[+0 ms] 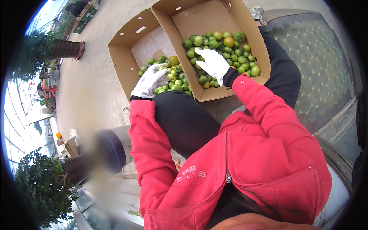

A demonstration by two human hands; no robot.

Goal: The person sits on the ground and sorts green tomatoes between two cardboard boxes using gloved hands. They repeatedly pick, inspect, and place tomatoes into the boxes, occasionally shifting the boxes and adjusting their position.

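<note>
Two open cardboard boxes (123,61) stand side by side before me, both holding mostly green tomatoes (176,83). My left hand (152,80), in a white glove, rests its fingers at the tomatoes in the left box; whether it grips one cannot be seen. My right hand (212,64), gloved in white too, is over the right box (198,20), palm low and thumb apart from the fingers, with no tomato visible in it. Near it lie more green tomatoes (241,59) and an orange-red tomato (228,42).
A lidded bucket (115,149) stands left of my knee. Potted plants (67,49) line the left side, with green boxes (86,17) farther back. A glass-topped table (313,66) with a pattern of circles is at the right. A shoe (257,13) shows beyond the right box.
</note>
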